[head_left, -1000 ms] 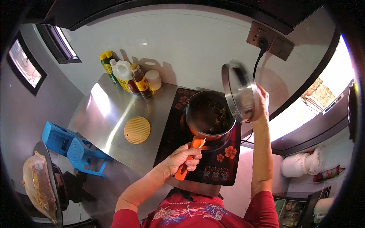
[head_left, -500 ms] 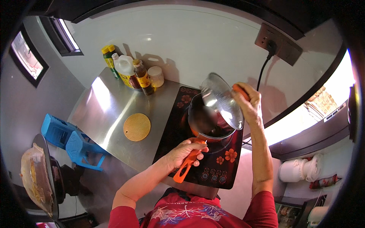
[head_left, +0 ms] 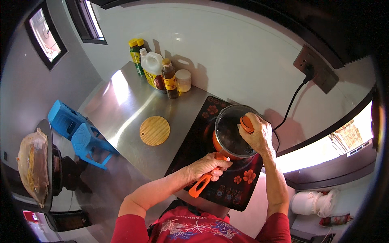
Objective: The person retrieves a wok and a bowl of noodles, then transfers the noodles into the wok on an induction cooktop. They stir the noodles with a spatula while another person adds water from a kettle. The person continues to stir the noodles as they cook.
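Note:
An orange saucepan (head_left: pixel 219 142) stands on a black induction cooktop (head_left: pixel 190 156) printed with red flowers. My left hand (head_left: pixel 208 167) is closed around the pan's long orange handle (head_left: pixel 197 189). On top of the pan lies a clear glass lid (head_left: pixel 229 121) with a dark rim. My right hand (head_left: pixel 259 133) grips the lid's orange knob (head_left: pixel 246 124) from above. Through the glass the inside looks dark, and I cannot make out what it holds.
A round yellow honeycomb trivet (head_left: pixel 154 131) lies on the steel counter (head_left: pixel 125 105). Along the wall stand a white jug (head_left: pixel 153 65), a brown sauce bottle (head_left: pixel 169 81) and a jar (head_left: pixel 183 82). A black cord (head_left: pixel 289 105) runs to a wall socket. Blue stools (head_left: pixel 91 146) stand left.
My right hand has lowered the tilted lid, which now covers the saucepan. The left hand keeps hold of the handle. The whole view has shifted somewhat.

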`<state>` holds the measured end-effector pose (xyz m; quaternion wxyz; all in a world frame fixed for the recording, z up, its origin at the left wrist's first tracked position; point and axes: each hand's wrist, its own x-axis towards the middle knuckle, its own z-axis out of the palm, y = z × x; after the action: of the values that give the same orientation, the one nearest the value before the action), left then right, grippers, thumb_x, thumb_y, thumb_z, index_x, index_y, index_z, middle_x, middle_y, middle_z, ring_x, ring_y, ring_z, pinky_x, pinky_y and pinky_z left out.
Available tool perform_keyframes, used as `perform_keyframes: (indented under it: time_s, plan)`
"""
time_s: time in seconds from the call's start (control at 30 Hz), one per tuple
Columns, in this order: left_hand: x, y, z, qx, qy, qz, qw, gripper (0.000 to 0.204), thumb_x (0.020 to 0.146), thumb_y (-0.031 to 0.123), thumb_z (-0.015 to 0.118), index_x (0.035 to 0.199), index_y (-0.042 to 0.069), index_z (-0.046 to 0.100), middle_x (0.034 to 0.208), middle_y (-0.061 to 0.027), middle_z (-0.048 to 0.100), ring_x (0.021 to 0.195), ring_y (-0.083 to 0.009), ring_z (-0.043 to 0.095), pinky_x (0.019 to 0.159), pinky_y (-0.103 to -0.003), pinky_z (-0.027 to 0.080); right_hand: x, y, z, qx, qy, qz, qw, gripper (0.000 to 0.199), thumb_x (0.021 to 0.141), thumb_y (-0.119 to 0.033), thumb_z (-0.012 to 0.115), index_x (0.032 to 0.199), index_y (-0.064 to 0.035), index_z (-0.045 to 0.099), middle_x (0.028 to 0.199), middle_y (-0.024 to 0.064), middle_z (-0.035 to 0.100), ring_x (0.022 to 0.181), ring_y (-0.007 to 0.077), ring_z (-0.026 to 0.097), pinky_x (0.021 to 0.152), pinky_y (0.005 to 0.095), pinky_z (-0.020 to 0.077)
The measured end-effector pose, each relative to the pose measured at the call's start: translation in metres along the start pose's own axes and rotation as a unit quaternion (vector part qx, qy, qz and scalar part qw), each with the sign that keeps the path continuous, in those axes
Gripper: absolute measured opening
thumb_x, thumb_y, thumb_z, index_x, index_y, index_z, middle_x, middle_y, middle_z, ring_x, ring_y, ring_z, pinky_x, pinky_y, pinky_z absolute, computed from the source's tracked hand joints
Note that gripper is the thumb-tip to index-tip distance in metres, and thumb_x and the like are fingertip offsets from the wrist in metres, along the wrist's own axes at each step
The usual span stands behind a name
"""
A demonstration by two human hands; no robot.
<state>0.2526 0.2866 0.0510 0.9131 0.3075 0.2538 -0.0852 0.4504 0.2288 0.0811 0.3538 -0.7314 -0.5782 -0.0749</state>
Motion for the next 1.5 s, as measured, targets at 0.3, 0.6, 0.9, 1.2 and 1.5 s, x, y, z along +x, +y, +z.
perform_keyframes:
  time_s: [0.3,0.6,0.9,1.2,1.5]
  plan:
    - [0.002,-0.006,-0.005,-0.026,-0.013,0.021,0.999,0.015,0.086,0.009,0.061,0.092,0.013,0.048,0.067,0.0047,0.046,0.04,-0.0009,0.04,0.034,-0.02,0.036,-0.014,0.002,-0.021,0.048,-0.002,0.046,0.998,0.058,0.077,-0.037,0.069,0.121,-0.003,0.054,0.112,0.0197,0.058,0.105,0.0344,0.057,0.089,0.0421,0.0452]
    - [0.014,-0.014,-0.012,0.01,-0.042,0.04,0.998,0.022,0.094,0.017,0.051,0.074,0.012,0.044,0.06,0.0051,0.041,0.039,-0.0017,0.038,0.034,-0.02,0.035,-0.107,0.087,0.019,0.177,-0.046,0.191,0.964,0.078,0.067,0.019,0.047,0.139,-0.0103,0.042,0.136,0.0222,0.044,0.127,0.0355,0.041,0.106,0.0407,0.033]
    - [-0.045,-0.02,-0.041,-0.031,-0.055,0.091,0.994,0.01,0.091,0.012,0.052,0.083,0.013,0.046,0.063,0.006,0.041,0.041,-0.0001,0.038,0.032,-0.019,0.035,-0.068,-0.026,0.021,0.486,0.026,0.275,0.829,0.045,0.091,-0.029,0.056,0.126,0.0006,0.053,0.118,0.0056,0.06,0.109,0.015,0.051,0.099,0.0306,0.0334]
    - [-0.175,0.051,-0.146,-0.021,0.018,0.113,0.993,0.015,0.088,0.002,0.052,0.097,0.012,0.047,0.064,0.0049,0.042,0.039,-0.0012,0.036,0.032,-0.019,0.029,-0.007,-0.132,0.148,0.534,-0.013,0.273,0.8,0.054,0.091,-0.031,0.057,0.134,-0.0008,0.046,0.124,0.0078,0.056,0.114,0.018,0.048,0.1,0.032,0.0339]
    - [-0.303,0.12,-0.271,-0.029,0.074,0.166,0.983,0.019,0.09,0.005,0.052,0.108,0.011,0.051,0.068,0.0026,0.044,0.041,-0.0016,0.036,0.034,-0.019,0.032,-0.028,-0.169,0.276,0.033,-0.104,0.387,0.916,0.065,0.081,-0.039,0.064,0.132,-0.0031,0.043,0.129,0.0226,0.046,0.116,0.0386,0.049,0.096,0.0438,0.0428]
